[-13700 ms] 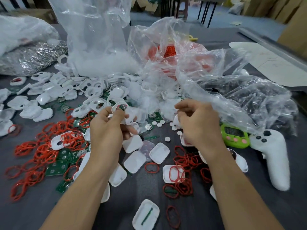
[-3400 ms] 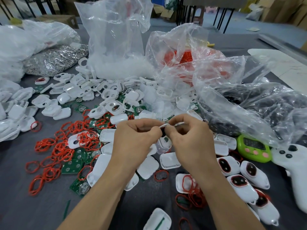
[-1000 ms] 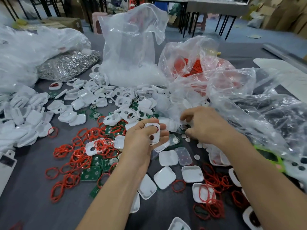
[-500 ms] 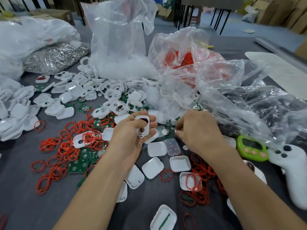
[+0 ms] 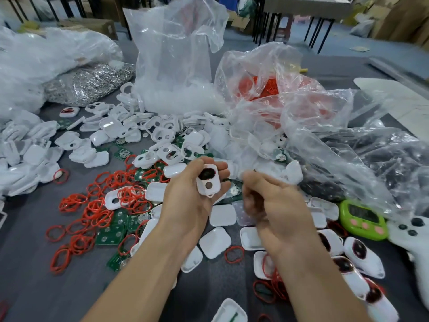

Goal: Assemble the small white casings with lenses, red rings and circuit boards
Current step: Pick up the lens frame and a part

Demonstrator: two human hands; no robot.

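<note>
My left hand (image 5: 192, 196) holds a small white casing (image 5: 208, 182) upright in its fingers; a dark lens sits in its upper hole and the lower hole is round and grey. My right hand (image 5: 274, 203) is just to the right of it, blurred, fingers curled; whether it holds anything I cannot tell. Loose red rings (image 5: 92, 205) and green circuit boards (image 5: 111, 235) lie to the left. White casing halves (image 5: 222, 214) lie under my hands. Several finished casings (image 5: 359, 252) lie at the lower right.
Clear plastic bags stand behind: one with white parts (image 5: 176, 66), one with red rings (image 5: 267, 87), one with dark parts (image 5: 383, 163). A pile of white casings (image 5: 27, 154) lies at the left. A green timer (image 5: 363, 219) and white controller (image 5: 415, 235) sit at the right.
My right hand has drawn back from the pile toward the casing. The casing in my left hand now has a dark lens in its upper hole.
</note>
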